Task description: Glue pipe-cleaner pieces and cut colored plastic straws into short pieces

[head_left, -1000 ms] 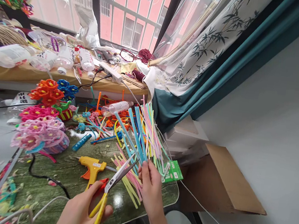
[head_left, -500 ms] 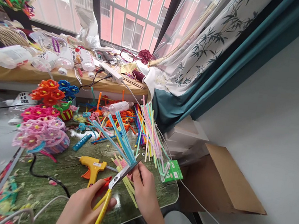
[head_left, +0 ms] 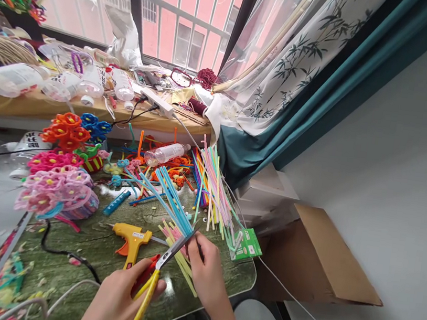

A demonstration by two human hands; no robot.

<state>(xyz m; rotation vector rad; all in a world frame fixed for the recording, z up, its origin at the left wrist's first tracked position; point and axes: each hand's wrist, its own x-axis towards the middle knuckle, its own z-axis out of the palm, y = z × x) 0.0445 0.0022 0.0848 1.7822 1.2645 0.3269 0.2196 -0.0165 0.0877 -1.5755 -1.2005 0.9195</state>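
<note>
Yellow-handled scissors (head_left: pixel 168 257) are in my left hand (head_left: pixel 118 295), which is closed round the handles. Their blades lie at the lower end of a bundle of light blue pipe cleaners (head_left: pixel 175 202). My right hand (head_left: pixel 206 270) pinches that end of the bundle beside the blade tips, and the stems fan out up and to the left. Whether the blades are cutting into the stems, I cannot tell. Under the hands lie pale yellow and pink pipe cleaners (head_left: pixel 187 268). A yellow glue gun (head_left: pixel 133 239) rests just left of the scissors.
Pastel pipe cleaners (head_left: pixel 215 189) are heaped at the back right, near a green packet (head_left: pixel 249 245). Pink pipe-cleaner flowers (head_left: pixel 54 190) stand on the left. A clear bottle (head_left: pixel 164 154) lies at the back. Right of the table is an open cardboard box (head_left: pixel 327 255).
The blue bundle's far ends have dipped and swung slightly left. Both hands keep nearly the same place, and the scissors stay at the bundle's lower end.
</note>
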